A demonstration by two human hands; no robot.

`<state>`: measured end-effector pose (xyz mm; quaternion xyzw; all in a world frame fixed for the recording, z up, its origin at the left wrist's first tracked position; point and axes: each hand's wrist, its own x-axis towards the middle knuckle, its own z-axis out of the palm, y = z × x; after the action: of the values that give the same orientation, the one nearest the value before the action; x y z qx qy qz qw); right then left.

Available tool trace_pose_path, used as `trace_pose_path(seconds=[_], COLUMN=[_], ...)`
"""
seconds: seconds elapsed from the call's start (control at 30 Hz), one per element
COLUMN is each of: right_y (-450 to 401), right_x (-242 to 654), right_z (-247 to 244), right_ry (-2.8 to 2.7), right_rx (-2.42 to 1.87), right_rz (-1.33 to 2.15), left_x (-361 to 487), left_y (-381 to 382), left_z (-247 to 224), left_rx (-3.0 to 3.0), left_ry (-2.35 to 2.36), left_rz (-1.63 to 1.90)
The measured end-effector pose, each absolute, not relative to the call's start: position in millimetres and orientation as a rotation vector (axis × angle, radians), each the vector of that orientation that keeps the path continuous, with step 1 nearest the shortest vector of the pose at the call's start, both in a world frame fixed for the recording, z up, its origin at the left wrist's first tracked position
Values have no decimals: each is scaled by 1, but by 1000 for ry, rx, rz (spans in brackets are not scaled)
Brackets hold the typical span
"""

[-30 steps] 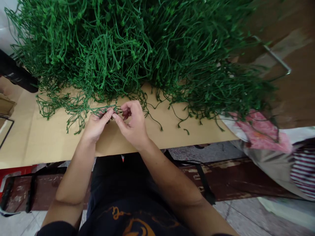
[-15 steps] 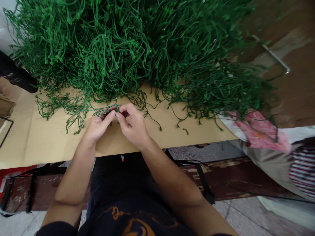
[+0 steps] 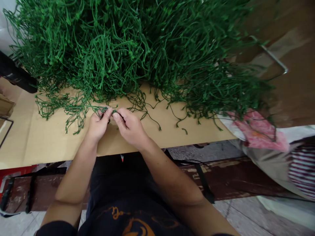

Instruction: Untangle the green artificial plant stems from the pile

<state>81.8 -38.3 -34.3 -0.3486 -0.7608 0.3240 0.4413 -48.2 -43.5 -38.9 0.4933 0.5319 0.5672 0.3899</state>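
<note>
A large heap of green plastic stems [image 3: 105, 59], thin and branching with small knobbed tips, covers the back of the cardboard-topped table [image 3: 49, 144]. In front of it, my left hand [image 3: 98, 123] is closed, thumb against fingers, on a green plastic stem [image 3: 94, 107] that trails off to the left. My right hand [image 3: 129, 126] pinches the same stem's end close beside the left fingertips. The held ends are partly hidden by my fingers. Loose stems [image 3: 75, 119] lie tangled just left of my left hand.
A black cylinder [image 3: 18, 73] lies at the left by the heap. On the right are a bent metal rod [image 3: 273, 57], a brown cardboard sheet [image 3: 295, 95] and pink cloth [image 3: 263, 131]. A person in a striped garment [image 3: 302, 170] sits there. A short stem scrap [image 3: 184, 131] lies near the front edge.
My hands have drawn slightly apart and turned, with thumbs now flatter over the stem. The heap and loose stems look the same.
</note>
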Motion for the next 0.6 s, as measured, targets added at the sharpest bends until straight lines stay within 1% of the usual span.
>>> trace_pose_path(seconds=[0.17, 0.3, 0.4, 0.5, 0.6], right_y=[-36, -35, -34, -34, -35], right_x=[83, 84, 84, 82, 78], right_z=[-34, -36, -39, -37, -31], right_ry=[-1894, -1857, -1712, -1477, -1238], right_rx=[-846, -864, -823, -638, -480], right_rz=[777, 876, 1221, 1596, 1734], left_x=[-47, -44, -42, -42, -42], left_y=[-44, -48, -51, -52, -53], left_z=[-36, -29, -25, -21, -19], left_rx=[1193, 1186, 1164, 1037, 922], left_ry=[1358, 1272, 1222, 1157, 1076], left_rz=[1435, 1291, 1190, 1197, 1272])
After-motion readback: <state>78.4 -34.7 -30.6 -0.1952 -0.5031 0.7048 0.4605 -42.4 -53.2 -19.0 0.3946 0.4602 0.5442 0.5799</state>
